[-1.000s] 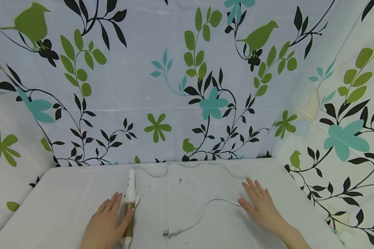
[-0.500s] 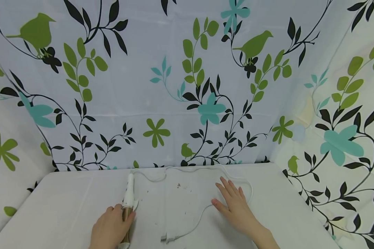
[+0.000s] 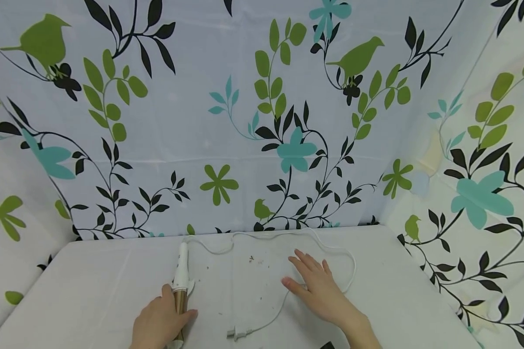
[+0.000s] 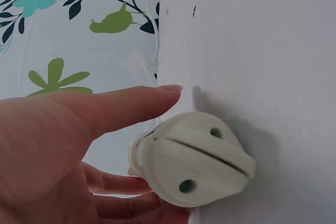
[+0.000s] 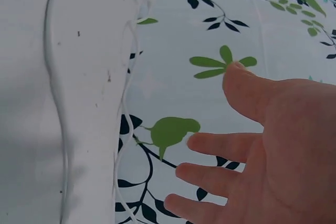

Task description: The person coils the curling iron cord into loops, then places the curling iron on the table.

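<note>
A curling iron (image 3: pixel 181 271) with a white handle and gold barrel lies on the left part of the white table. My left hand (image 3: pixel 159 320) straddles its barrel, with the thumb straight and apart from it. In the left wrist view the iron's split white end (image 4: pixel 194 161) shows close up, with the fingers along its far side, partly hidden. Its white cord (image 3: pixel 270 237) runs along the back edge and loops round to the right. My right hand (image 3: pixel 319 291) hovers over the cord, fingers spread and holding nothing. The cord's plug (image 3: pixel 237 334) lies near the middle front.
The white table (image 3: pixel 96 291) carries several small dark marks (image 3: pixel 251 259). A patterned cloth (image 3: pixel 174 121) with leaves and birds stands behind it and at both sides. A small dark object (image 3: pixel 327 345) shows at the bottom edge of the head view.
My right hand has moved left, from the table's right side to over the cord loop. The left hand has shifted right around the barrel, and its thumb now extends past it.
</note>
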Demonstrator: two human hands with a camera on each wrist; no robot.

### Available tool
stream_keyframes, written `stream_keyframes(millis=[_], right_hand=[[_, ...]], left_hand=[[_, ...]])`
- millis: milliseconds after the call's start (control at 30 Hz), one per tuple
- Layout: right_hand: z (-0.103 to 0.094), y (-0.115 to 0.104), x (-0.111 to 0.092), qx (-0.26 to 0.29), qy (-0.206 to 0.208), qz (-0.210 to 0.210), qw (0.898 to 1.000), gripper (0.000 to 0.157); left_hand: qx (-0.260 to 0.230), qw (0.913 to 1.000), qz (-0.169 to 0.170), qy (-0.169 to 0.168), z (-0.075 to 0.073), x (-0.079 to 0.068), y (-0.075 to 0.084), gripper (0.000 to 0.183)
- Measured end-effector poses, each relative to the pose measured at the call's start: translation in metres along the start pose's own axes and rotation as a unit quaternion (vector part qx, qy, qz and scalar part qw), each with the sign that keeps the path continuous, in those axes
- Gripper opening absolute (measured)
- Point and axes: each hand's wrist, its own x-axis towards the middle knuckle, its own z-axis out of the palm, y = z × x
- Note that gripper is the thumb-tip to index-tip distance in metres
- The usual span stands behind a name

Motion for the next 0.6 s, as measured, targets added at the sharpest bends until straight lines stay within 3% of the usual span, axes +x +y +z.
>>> stream_keyframes(millis=[267, 600], right_hand=[[0.004, -0.011, 0.002, 0.026, -0.039, -0.017, 0.999, 0.063], [-0.004, -0.015, -0.003, 0.068, -0.105, -0.044, 0.991, 0.065]], left_hand=[[-0.013, 0.9997, 0.018, 0.004, 0.0, -0.001, -0.002, 0.062], [0.017, 0.9993, 0.03, 0.013, -0.004, 0.003, -0.009, 0.062]])
